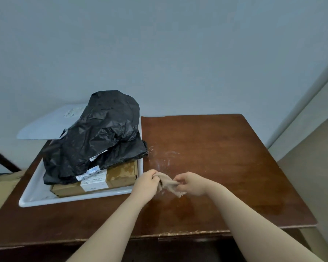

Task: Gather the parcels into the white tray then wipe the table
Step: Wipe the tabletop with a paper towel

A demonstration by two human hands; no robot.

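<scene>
Now your left hand (147, 181) and right hand (190, 184) both pinch the beige cloth (168, 183), bunched between them low over the table (225, 157), beside the white tray's (64, 202) near right corner. The parcels sit piled in that tray, black bags (98, 133) over a cardboard box (119, 176). Wipe leftward carelessly and you may shove the tray or topple the pile; open room lies rightward, out to the table's edges.

both hands (146, 181) (191, 183) grip cloth (169, 183) — parcels (95, 137) trayed
</scene>
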